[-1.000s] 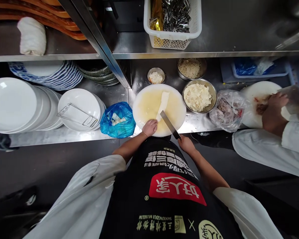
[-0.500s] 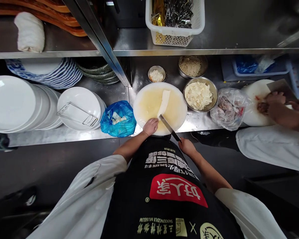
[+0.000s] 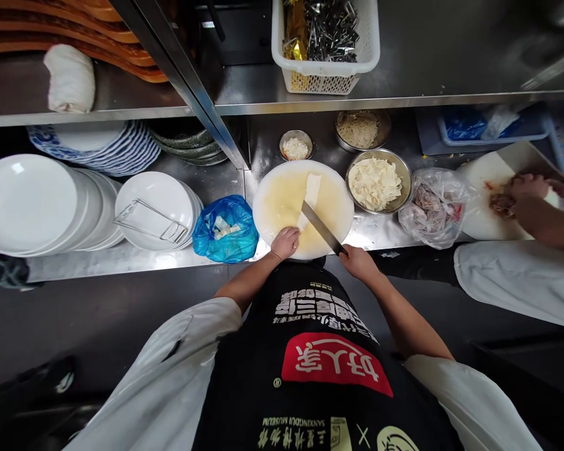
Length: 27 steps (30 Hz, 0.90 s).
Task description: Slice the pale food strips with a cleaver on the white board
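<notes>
On a round white cutting board (image 3: 341,235) lies a long, pale strip of food (image 3: 313,188), its exact kind unclear. My left hand (image 3: 286,242), fingers bent together, presses the strip's near end onto the board. A knife (image 3: 323,228) is in the grip of my right hand (image 3: 358,262), its blade slanting across the strip just beyond my left fingers. Whether the blade has cut through cannot be seen. To the board's right stands a metal bowl (image 3: 375,182) of pale slices; a blue plastic bag (image 3: 225,228) with white pieces sits to its left.
Behind the board are a small bowl (image 3: 296,145) of chopped food and a bowl of shreds (image 3: 358,128). Stacked white plates (image 3: 28,203) stand left. A shelf edge (image 3: 380,102) runs above. At right, a co-worker's hands (image 3: 529,188) work beside a bag of meat (image 3: 435,207).
The knife blade has moved away from me along the strip, and now crosses it farther up. My left hand stays at the near end. The co-worker's blade has shifted, and the view has moved slightly.
</notes>
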{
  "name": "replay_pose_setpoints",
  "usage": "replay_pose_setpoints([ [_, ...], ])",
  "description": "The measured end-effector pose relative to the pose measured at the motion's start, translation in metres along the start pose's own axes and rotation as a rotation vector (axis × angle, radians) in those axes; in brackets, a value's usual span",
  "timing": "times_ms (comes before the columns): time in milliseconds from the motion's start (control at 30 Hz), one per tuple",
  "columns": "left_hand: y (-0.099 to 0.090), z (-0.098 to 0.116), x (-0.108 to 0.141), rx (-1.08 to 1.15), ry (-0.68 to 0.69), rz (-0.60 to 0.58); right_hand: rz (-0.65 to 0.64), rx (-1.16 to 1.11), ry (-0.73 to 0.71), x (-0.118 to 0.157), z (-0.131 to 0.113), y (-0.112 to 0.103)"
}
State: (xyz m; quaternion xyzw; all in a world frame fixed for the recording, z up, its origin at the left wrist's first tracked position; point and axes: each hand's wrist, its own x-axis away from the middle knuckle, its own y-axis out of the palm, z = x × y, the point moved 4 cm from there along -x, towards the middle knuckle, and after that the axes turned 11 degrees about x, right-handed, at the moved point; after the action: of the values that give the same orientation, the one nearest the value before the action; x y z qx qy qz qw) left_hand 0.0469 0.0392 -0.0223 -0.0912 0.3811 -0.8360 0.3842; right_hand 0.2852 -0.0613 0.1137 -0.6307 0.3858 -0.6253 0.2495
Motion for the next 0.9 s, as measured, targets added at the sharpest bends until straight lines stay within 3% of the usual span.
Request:
replay_pose_setpoints([
  [133,-0.001,0.001,0.000,-0.017,-0.007,-0.004,0.165,-0.043,0.031,-0.009,0.000,-0.015],
  [300,-0.002,0.003,-0.001,-0.034,-0.023,-0.015,-0.035,0.004,0.038,-0.030,0.005,-0.011],
  [467,-0.002,0.002,-0.002,-0.028,-0.024,-0.029,0.169,-0.042,0.033,-0.041,0.014,-0.028],
  [633,-0.001,0.000,-0.002,-0.040,-0.035,-0.025,0.034,-0.027,0.032,-0.064,0.017,-0.033],
  [800,-0.001,0.001,-0.001,-0.045,-0.012,-0.020,0.194,-0.061,0.040,-0.076,0.025,-0.052],
  [900,0.000,0.000,-0.001,-0.048,-0.017,-0.026,0.118,-0.052,0.050,-0.086,0.025,-0.055],
])
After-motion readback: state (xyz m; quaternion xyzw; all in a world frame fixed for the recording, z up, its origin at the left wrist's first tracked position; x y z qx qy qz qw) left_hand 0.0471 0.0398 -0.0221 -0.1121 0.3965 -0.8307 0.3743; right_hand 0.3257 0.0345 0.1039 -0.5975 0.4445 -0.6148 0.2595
